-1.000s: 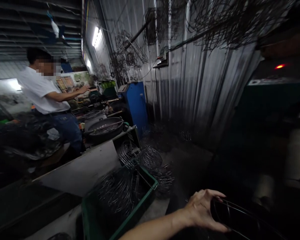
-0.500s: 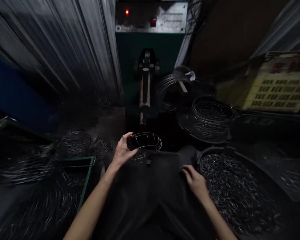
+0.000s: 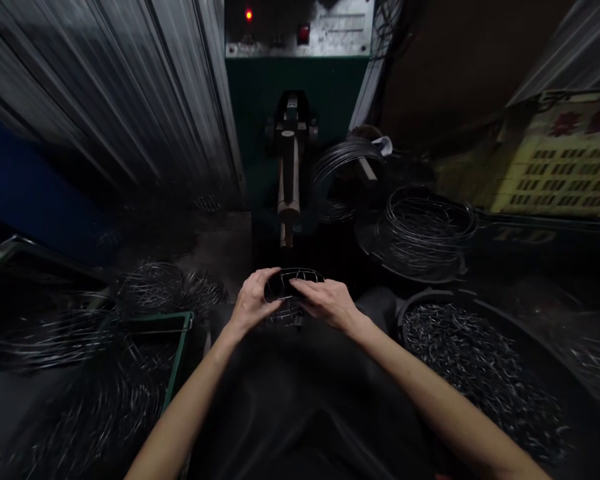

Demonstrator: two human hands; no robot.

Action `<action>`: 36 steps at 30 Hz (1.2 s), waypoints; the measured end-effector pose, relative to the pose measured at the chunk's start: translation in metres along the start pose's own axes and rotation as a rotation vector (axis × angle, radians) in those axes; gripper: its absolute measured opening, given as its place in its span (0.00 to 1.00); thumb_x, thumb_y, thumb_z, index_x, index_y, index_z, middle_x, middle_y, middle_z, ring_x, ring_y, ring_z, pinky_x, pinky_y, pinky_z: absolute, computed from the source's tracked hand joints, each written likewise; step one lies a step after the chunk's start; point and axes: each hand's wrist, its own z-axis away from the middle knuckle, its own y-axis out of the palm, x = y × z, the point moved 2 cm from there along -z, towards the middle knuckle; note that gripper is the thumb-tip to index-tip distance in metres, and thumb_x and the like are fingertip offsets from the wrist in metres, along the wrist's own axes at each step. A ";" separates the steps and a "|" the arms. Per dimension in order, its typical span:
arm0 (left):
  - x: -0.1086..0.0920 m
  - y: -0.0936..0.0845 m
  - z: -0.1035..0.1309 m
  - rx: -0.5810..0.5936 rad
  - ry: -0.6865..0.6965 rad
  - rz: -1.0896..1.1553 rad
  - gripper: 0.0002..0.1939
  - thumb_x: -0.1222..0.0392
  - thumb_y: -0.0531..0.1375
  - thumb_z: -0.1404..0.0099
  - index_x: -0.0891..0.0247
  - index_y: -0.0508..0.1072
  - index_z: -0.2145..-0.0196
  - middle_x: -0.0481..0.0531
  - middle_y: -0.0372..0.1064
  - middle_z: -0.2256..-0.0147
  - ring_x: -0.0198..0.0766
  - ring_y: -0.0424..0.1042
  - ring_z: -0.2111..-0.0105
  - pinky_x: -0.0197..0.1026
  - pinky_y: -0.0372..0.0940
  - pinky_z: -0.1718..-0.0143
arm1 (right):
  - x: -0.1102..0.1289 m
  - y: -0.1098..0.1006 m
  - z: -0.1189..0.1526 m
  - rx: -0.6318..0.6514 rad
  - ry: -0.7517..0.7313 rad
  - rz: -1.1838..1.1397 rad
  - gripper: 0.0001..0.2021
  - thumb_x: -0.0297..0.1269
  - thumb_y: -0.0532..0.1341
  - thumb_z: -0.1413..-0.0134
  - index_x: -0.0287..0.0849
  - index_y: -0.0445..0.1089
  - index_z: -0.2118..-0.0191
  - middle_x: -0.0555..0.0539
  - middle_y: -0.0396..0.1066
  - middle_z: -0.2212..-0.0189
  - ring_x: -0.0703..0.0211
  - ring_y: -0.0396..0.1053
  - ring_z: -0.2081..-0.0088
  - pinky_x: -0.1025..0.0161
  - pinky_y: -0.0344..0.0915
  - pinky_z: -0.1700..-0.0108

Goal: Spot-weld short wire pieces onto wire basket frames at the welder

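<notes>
A round wire frame of thin metal rods is between my two hands, above my dark-clad lap. My left hand grips its left side, thumb below and fingers on the upper rim. On the right side, my right hand lies against the frame with its fingers pointing left across the rim; whether its fingertips hold a small piece is hidden. Just beyond the frame, the metal arm of a green machine points down toward it, not touching it.
On the right are a black tub of short metal pieces, a basin with wire rings, a wire coil and a yellow crate. A green-edged bin with bent wires stands at left, near wire bundles.
My right hand has moved left and forward from beside the tub to the wire frame. My left hand keeps its grip, slightly further right. The view has shifted a little.
</notes>
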 end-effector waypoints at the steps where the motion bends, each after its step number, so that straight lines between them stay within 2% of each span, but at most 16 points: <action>1: 0.001 -0.001 0.001 -0.009 -0.012 0.006 0.29 0.64 0.63 0.47 0.60 0.61 0.48 0.55 0.67 0.52 0.44 0.68 0.52 0.49 0.65 0.50 | 0.000 0.005 -0.002 0.019 -0.063 0.104 0.17 0.29 0.59 0.45 0.44 0.68 0.49 0.47 0.73 0.55 0.61 0.72 0.68 0.65 0.62 0.70; 3: 0.005 -0.001 0.003 -0.027 -0.050 0.022 0.30 0.64 0.63 0.48 0.60 0.61 0.47 0.55 0.67 0.52 0.44 0.68 0.51 0.49 0.65 0.50 | -0.001 0.013 -0.005 0.004 -0.175 0.210 0.16 0.26 0.58 0.45 0.44 0.69 0.51 0.49 0.74 0.56 0.64 0.71 0.71 0.64 0.58 0.72; 5: 0.010 -0.001 0.005 -0.042 -0.085 0.045 0.31 0.65 0.63 0.48 0.59 0.60 0.47 0.54 0.66 0.52 0.44 0.68 0.51 0.48 0.65 0.50 | -0.003 0.018 -0.008 -0.074 -0.251 0.239 0.13 0.28 0.58 0.44 0.44 0.70 0.52 0.49 0.75 0.57 0.66 0.69 0.74 0.64 0.56 0.73; 8: 0.017 0.001 0.004 -0.058 -0.130 0.091 0.33 0.65 0.64 0.50 0.59 0.60 0.46 0.54 0.67 0.53 0.44 0.68 0.52 0.48 0.66 0.50 | -0.008 0.019 -0.013 -0.181 -0.321 0.233 0.12 0.30 0.59 0.42 0.43 0.71 0.53 0.48 0.74 0.57 0.68 0.66 0.76 0.63 0.53 0.74; 11: 0.020 0.003 -0.001 -0.065 -0.161 0.137 0.35 0.66 0.65 0.50 0.59 0.59 0.45 0.55 0.67 0.52 0.44 0.69 0.52 0.49 0.65 0.49 | -0.012 0.019 -0.015 -0.229 -0.373 0.245 0.11 0.30 0.58 0.41 0.44 0.71 0.54 0.51 0.74 0.55 0.69 0.65 0.77 0.63 0.54 0.73; 18: 0.026 0.009 -0.012 -0.065 -0.125 0.115 0.38 0.67 0.64 0.50 0.59 0.56 0.43 0.54 0.66 0.53 0.43 0.68 0.52 0.48 0.66 0.50 | -0.022 0.023 -0.015 -0.221 -0.370 0.316 0.15 0.27 0.56 0.40 0.50 0.71 0.51 0.53 0.71 0.51 0.69 0.63 0.76 0.63 0.55 0.73; 24: 0.034 0.014 -0.022 -0.114 -0.032 0.068 0.32 0.64 0.64 0.47 0.59 0.60 0.46 0.55 0.66 0.53 0.44 0.68 0.52 0.49 0.65 0.50 | -0.028 0.024 -0.020 -0.287 -0.401 0.403 0.12 0.27 0.56 0.40 0.48 0.73 0.55 0.54 0.71 0.52 0.69 0.62 0.76 0.63 0.54 0.73; 30: 0.038 0.017 -0.028 -0.123 0.009 0.034 0.32 0.64 0.64 0.47 0.60 0.59 0.45 0.56 0.66 0.52 0.44 0.67 0.51 0.49 0.64 0.49 | -0.033 0.026 -0.024 -0.303 -0.423 0.426 0.12 0.26 0.57 0.41 0.46 0.73 0.55 0.51 0.72 0.52 0.69 0.61 0.76 0.63 0.54 0.72; 36: 0.040 0.015 -0.035 -0.116 0.043 -0.019 0.32 0.63 0.64 0.46 0.60 0.58 0.45 0.57 0.66 0.52 0.44 0.67 0.52 0.50 0.63 0.49 | -0.035 0.026 -0.028 -0.371 -0.443 0.438 0.09 0.28 0.60 0.43 0.43 0.73 0.58 0.50 0.73 0.54 0.69 0.60 0.76 0.63 0.53 0.72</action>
